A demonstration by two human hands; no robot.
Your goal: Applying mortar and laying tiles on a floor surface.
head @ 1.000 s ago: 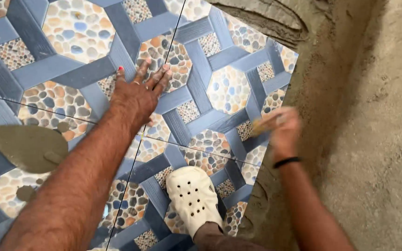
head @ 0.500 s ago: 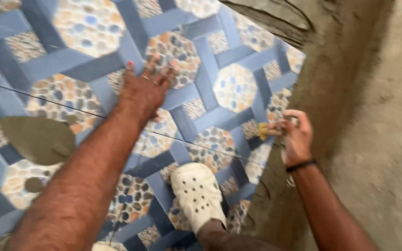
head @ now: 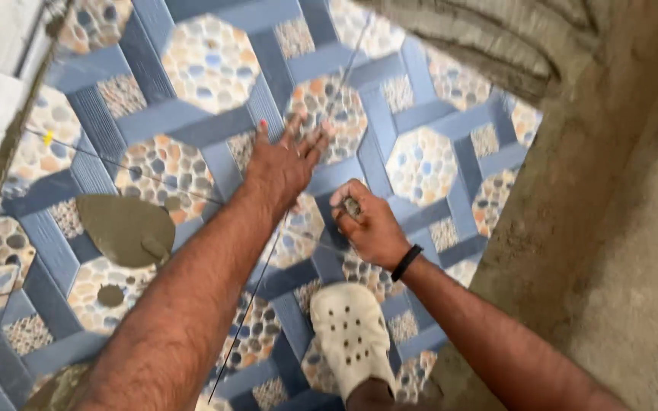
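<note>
Since the earlier frame, the right hand (head: 367,224) has come in from the tile edge at the right to the middle of the frame, now curled shut around a small greyish tool (head: 352,205) of which little shows, just beside the left hand (head: 283,164). That left hand lies flat, fingers spread, pressed on the blue floor tile with pebble-patterned octagons (head: 207,68). A white perforated clog (head: 352,335) stands on the tile at lower centre. At the left, a grey-brown smear of wet mortar (head: 123,228) sits on the tile. Bare sandy mortar bed (head: 603,190) fills the right side.
</note>
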